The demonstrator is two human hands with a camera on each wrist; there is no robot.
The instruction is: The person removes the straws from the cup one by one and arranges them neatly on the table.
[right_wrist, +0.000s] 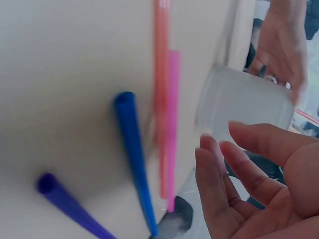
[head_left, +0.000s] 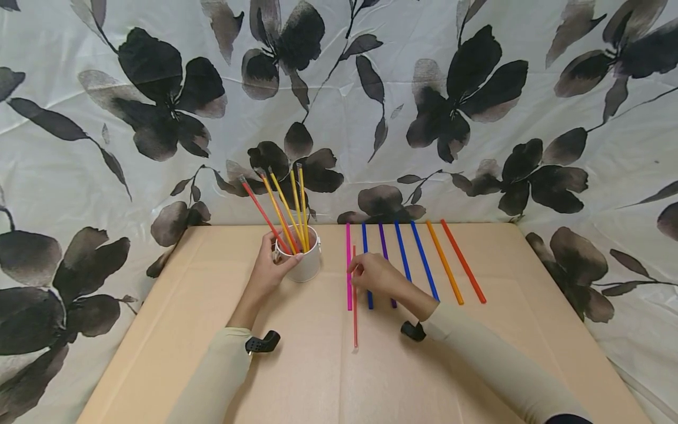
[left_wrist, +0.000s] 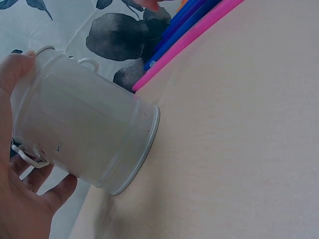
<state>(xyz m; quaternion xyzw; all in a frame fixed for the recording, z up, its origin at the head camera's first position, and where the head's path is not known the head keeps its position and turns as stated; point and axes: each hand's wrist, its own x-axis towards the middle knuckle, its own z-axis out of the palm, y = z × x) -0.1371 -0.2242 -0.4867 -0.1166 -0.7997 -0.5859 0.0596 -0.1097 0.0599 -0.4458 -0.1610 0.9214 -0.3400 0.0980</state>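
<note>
Behind both hands hangs a floral cloth (head_left: 371, 106), cut off by the top and side edges of the head view. Under them lies the worktop (head_left: 307, 359), its near edge out of frame. The left hand (head_left: 269, 270) grips the white bucket (head_left: 306, 268) near its rim, part of the bucket's side hidden by the fingers. The right hand (head_left: 378, 275) has its fingers loosely bent and apart, holding nothing in its wrist view. Thick tubes (head_left: 463, 260) lie in a row beneath and to the right of it; it covers parts of the middle ones. Sticks (head_left: 303, 203) lean in the bucket by the left hand, lower ends hidden. A thin red stick (head_left: 355, 321), blurred in the right wrist view, is just beside the right fingertips; whether it touches the worktop is unclear.
</note>
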